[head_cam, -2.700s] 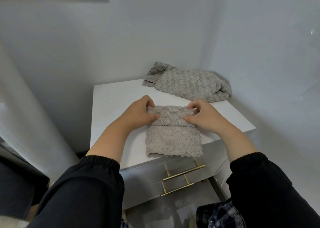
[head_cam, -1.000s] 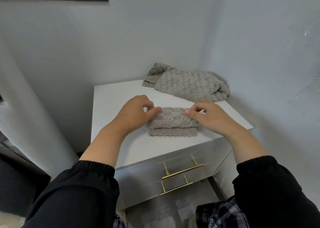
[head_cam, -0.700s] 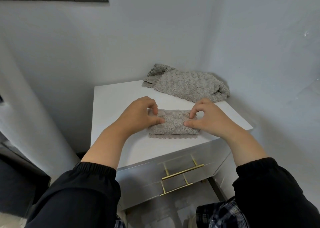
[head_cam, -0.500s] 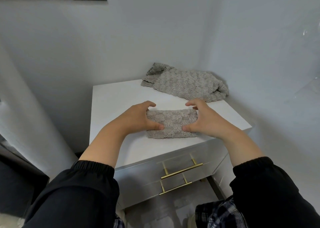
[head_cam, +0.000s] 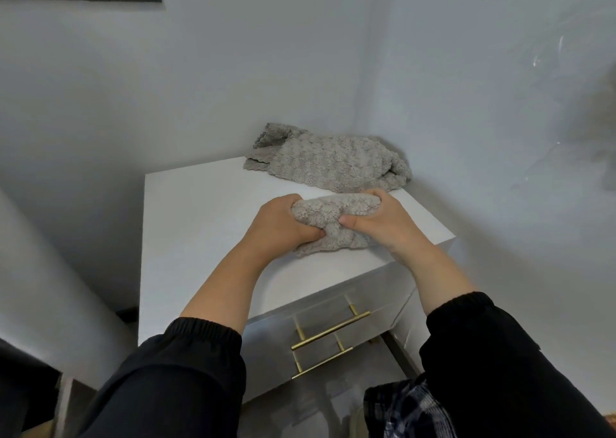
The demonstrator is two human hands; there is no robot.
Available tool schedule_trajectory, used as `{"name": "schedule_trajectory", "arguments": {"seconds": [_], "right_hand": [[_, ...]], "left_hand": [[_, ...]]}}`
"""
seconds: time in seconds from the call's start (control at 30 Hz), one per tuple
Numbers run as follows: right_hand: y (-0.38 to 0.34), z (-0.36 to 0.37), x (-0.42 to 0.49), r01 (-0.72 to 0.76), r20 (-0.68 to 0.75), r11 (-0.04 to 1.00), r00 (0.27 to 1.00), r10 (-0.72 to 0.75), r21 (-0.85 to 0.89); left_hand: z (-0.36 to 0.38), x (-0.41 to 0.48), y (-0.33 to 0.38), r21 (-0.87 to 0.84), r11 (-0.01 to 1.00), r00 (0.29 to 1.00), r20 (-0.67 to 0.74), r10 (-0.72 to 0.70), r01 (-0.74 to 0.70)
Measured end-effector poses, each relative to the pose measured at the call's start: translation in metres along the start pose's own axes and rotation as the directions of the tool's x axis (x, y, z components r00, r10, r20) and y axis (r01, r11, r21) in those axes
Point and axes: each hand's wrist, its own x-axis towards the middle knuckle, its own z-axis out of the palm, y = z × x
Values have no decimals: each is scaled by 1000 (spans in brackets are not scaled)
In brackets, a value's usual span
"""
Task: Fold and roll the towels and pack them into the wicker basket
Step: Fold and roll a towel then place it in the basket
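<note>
Both hands, left [head_cam: 283, 222] & right [head_cam: 376, 219], curled round rolled grey textured towel [head_cam: 333, 214] on white tabletop [head_cam: 200, 211], prob. to stop unrolling; loose grey towel pile [head_cam: 333, 162] just behind.

Both forearms rise from the lower corners of the frame toward its centre, bare from the wrists down to the black sleeves [head_cam: 186, 364]; the left hand [head_cam: 280, 224] sits just left of centre, its fingers [head_cam: 289, 200] curled over the far side of the rolled towel [head_cam: 333, 209], thumb pressed in at the near side; the right hand [head_cam: 383, 221] mirrors it just right of centre, fingers wrapped over the top, thumb pointing left; the two thumb tips lie near each other, apart.
</note>
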Motion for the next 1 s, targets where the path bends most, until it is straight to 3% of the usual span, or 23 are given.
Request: {"name": "schedule_trajectory", "arguments": {"seconds": [0.1,0.23,0.37,0.5,0.67,0.83,1.0], "right_hand": [[0,-8,-6,5,-184,998,983,-15,-56],[3,-43,-29,-78,-426,976,905,-15,-202],[8,-91,-76,-151,-485,795,852,-197,-587],[9,-138,-128,-219,-470,633,843,-260,-743],[16,-179,-199,-168,-426,553,821,-380,-816],[50,-199,-249,-101,-397,507,757,-519,-856],[105,-224,-280,-280,-572,626,752,-329,-728]], "left_hand": [[23,5,13,-65,998,999,34,17,-15],[63,6,48,-140,990,993,108,49,-34],[107,-10,87,-203,978,967,239,89,-39],[150,-41,119,-302,953,919,383,91,32],[194,-81,149,-383,919,865,487,119,90],[241,-122,167,-406,875,786,616,50,262],[308,-165,166,-339,883,718,696,3,325]]}}
